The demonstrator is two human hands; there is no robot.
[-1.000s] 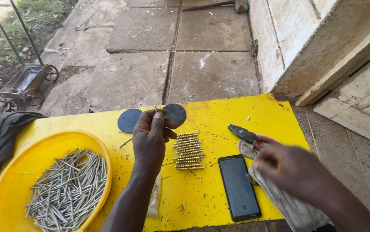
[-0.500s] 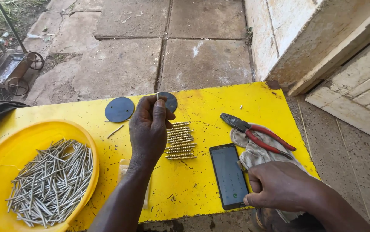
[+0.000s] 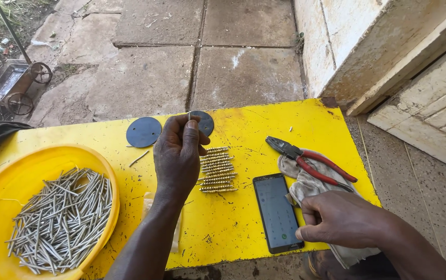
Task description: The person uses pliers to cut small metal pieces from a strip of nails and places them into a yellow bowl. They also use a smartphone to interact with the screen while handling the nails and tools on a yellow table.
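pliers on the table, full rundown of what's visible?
The pliers look like metal: dark jaws and pivot, with red-covered handles. They lie flat on a greyish cloth at the right side of the yellow table, jaws pointing up-left and seemingly closed, handles trailing down-right and slightly spread. Neither hand touches them; the right hand rests below them, beside the phone.

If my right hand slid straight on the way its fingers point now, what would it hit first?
Your right hand points left along the table's near edge. It would most likely meet the phone first: the fingertips look as if they already rest at its right edge, though actual contact is hard to judge.
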